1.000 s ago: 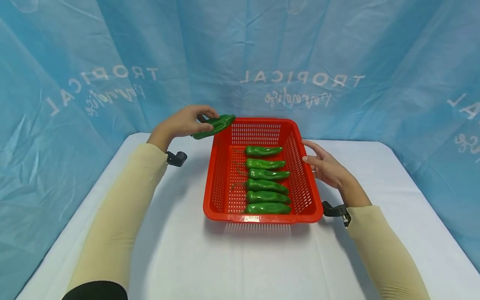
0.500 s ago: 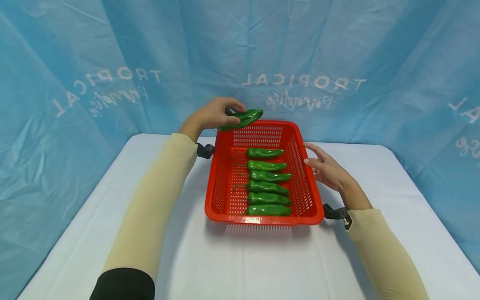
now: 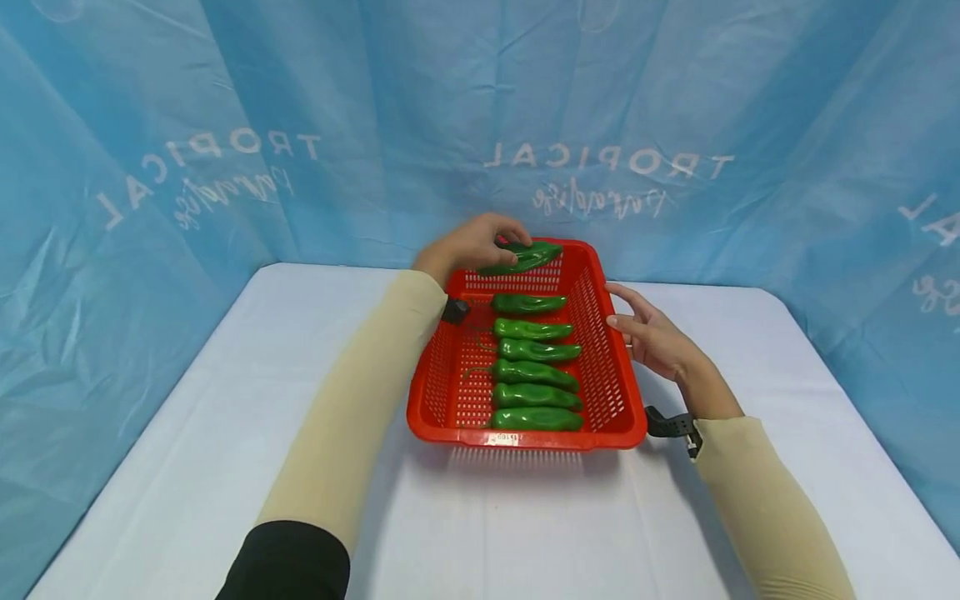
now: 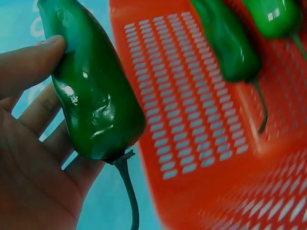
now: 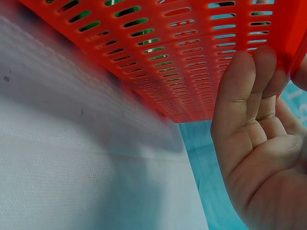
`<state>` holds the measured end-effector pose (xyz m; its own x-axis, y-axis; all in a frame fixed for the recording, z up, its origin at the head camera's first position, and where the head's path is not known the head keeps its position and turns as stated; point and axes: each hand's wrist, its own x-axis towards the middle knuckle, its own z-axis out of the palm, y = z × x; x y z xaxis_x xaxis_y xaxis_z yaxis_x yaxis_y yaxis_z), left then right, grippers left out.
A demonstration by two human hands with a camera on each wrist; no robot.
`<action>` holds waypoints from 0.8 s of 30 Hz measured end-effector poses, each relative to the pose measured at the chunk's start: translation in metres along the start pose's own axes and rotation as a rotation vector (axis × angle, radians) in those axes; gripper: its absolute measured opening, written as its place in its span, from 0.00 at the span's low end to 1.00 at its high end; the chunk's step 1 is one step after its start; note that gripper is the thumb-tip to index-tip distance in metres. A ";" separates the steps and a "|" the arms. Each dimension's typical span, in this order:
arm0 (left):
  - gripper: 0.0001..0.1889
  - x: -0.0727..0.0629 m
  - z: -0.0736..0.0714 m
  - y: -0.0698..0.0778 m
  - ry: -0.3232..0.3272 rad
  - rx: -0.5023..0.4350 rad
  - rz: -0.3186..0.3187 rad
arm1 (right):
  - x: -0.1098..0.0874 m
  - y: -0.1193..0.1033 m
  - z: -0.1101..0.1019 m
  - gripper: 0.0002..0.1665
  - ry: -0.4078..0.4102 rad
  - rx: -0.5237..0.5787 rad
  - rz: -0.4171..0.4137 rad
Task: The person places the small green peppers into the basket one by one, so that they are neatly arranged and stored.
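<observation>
My left hand pinches a green chili pepper over the far end of a red plastic basket. In the left wrist view the thumb lies along one side of this pepper, fingers behind, and its stem hangs down. Several more green peppers lie inside the basket in a column, their stems pointing left. At the basket's right side my right hand holds the rim between thumb and fingers. From the right wrist view, its fingers press against the slotted outer wall.
A white cloth covers the table beneath the basket. Behind it and along both sides hangs a blue curtain with mirrored lettering. Black straps sit on the wrists.
My left hand has carried the pepper rightward from beside the basket's far left corner to above its far end, then slightly lower. The right hand has stayed on the rim.
</observation>
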<state>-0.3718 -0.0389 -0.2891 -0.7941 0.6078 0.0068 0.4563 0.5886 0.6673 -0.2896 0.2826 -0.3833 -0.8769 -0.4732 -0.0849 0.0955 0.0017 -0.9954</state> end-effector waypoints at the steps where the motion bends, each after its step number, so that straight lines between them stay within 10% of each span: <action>1: 0.16 0.003 0.004 0.000 -0.009 -0.010 -0.001 | 0.000 0.000 0.000 0.41 -0.002 0.004 0.002; 10: 0.17 0.020 0.036 -0.008 -0.054 -0.168 -0.027 | 0.003 0.000 -0.001 0.40 0.018 0.003 0.011; 24: 0.15 0.026 0.065 -0.020 -0.090 -0.129 -0.096 | 0.000 0.002 -0.001 0.39 0.058 -0.004 0.027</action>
<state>-0.3752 -0.0006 -0.3511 -0.7896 0.6007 -0.1249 0.3199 0.5769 0.7516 -0.2901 0.2834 -0.3852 -0.8998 -0.4209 -0.1145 0.1180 0.0179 -0.9929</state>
